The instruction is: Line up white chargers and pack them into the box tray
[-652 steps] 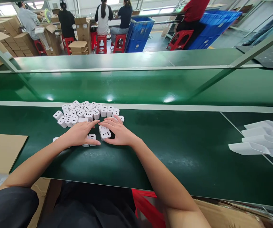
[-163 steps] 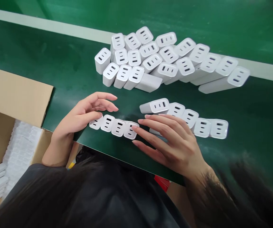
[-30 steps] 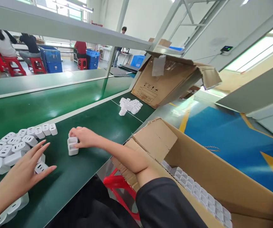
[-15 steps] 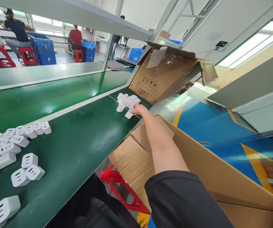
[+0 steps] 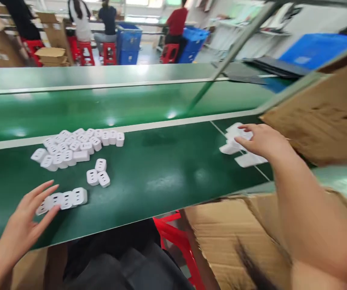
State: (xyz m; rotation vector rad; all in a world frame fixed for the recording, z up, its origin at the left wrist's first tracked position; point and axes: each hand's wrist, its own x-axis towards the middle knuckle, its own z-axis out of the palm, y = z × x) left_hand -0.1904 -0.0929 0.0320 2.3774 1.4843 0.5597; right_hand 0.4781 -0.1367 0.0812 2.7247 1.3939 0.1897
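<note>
My left hand (image 5: 36, 213) is spread around the left end of a short row of white charger plugs (image 5: 67, 199) on the green bench (image 5: 149, 161). Its thumb and fingers stay apart; whether they touch the plugs I cannot tell. At the right, my right hand (image 5: 262, 139) hovers with thumb and fingers parted over a blurred heap of white plastic pieces (image 5: 230, 146). Nothing shows gripped in it. Between the hands lie a large cluster of plugs (image 5: 70, 145) and a trio of plugs (image 5: 98, 173), slots facing up.
A cardboard box (image 5: 321, 108) leans at the right end of the bench. Below my right arm is an open carton (image 5: 233, 233), beside a red stool (image 5: 179, 241). A slanted metal post (image 5: 239, 44) rises behind. Several people sit across the room near blue crates (image 5: 129, 42).
The view has swung left, bringing my left hand and the row of plugs into sight. My right hand has gone from closed at the white pieces to parted fingers above them.
</note>
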